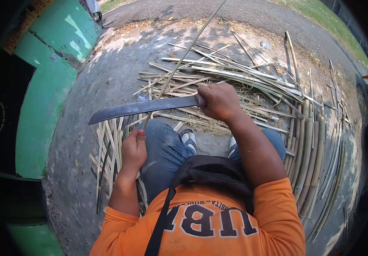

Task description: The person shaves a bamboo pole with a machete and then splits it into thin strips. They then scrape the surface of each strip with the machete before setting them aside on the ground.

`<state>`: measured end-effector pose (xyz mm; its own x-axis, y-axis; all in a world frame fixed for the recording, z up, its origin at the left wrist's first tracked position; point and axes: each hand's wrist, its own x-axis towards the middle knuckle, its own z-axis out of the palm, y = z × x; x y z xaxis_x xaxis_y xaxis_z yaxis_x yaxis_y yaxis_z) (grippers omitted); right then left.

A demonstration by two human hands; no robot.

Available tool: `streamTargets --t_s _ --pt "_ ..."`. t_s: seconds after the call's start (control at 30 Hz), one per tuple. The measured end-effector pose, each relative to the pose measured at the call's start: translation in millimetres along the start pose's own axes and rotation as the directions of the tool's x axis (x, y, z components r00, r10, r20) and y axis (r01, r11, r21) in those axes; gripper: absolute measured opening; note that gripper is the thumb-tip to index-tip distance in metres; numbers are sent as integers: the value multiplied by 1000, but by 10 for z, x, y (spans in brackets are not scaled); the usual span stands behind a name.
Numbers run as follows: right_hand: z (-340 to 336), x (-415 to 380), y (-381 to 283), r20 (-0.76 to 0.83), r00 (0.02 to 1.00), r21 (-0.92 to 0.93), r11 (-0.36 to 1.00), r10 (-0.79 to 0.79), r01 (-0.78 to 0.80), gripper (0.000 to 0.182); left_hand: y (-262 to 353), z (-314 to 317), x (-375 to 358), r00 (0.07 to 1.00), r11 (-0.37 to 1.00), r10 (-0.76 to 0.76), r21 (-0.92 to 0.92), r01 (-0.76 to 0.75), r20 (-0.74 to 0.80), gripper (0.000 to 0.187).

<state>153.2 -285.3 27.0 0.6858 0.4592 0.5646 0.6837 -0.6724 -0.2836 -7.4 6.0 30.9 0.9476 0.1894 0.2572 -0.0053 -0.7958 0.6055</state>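
Note:
My right hand (221, 102) is closed round the handle of a machete (141, 107), whose long, broad blade points left across the view. A long, thin bamboo strip (191, 47) rises from my left hand (134, 149) toward the top of the view. The fingers of that hand are wrapped round the strip's lower end, with the thumb up along it. Just above my left hand, the blade crosses over the strip and hides a short part of it. Both hands are in front of my knees, the right one farther forward.
Split bamboo strips (243, 77) lie heaped on the concrete ahead, among curled shavings. More strips (107, 145) lie beside my left leg. Long bamboo poles (314, 149) lie to the right. A green wall (43, 106) stands at the left, and a road (252, 15) runs beyond.

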Motion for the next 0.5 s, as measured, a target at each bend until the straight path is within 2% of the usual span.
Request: streamTargets --t_s 0.1,0.2,0.37,0.5 --pt "7 19 113 -17 995 28 995 95 -95 11 -45 6 -27 1000 999 9 41 -9 -8 51" --pt "20 22 65 -37 992 36 992 119 -117 8 -72 60 -21 1000 1000 -6 0 6 -29 50" --pt "72 11 -99 58 995 6 997 82 -82 11 -20 119 16 997 998 48 35 -46 -59 48" --pt "60 6 5 44 995 15 996 90 -91 11 -31 178 8 998 998 34 53 -32 -53 46"
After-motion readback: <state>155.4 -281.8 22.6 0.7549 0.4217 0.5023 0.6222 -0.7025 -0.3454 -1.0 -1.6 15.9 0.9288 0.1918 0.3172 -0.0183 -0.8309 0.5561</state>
